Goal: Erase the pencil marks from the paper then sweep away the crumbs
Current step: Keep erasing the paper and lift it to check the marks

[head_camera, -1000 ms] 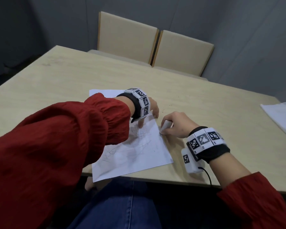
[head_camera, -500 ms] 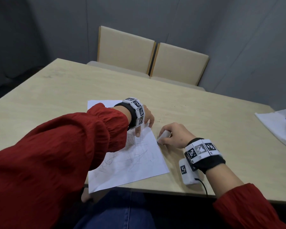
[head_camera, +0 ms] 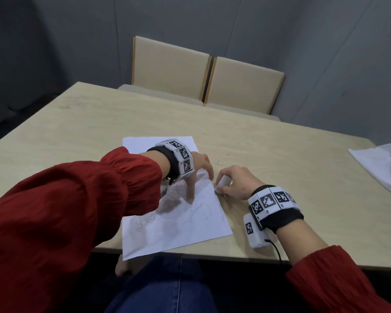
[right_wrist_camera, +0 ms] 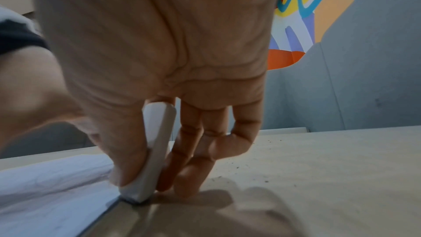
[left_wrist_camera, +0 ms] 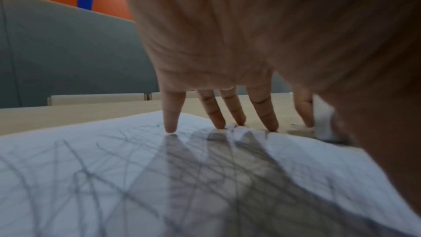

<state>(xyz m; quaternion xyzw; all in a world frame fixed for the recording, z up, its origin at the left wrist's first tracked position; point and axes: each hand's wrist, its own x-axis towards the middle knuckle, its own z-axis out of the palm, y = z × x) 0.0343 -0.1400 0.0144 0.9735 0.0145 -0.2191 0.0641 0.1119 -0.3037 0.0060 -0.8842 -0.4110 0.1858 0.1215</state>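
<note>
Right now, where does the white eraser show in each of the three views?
Head: eraser at centre, gripped by the right hand at the paper's right edge.
Left wrist: far right, beyond the fingertips.
Right wrist: lower centre, tip on the paper's edge.
Shared landmark: that paper edge.

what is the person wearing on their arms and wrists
Both arms are in loose red sleeves gathered at the cuff. Each wrist has a black band ringed with white blocks printed with black-and-white square markers. A white box with one such marker hangs under the right wrist, a thin black cable running from it. The left hand wears a thin ring.
</note>
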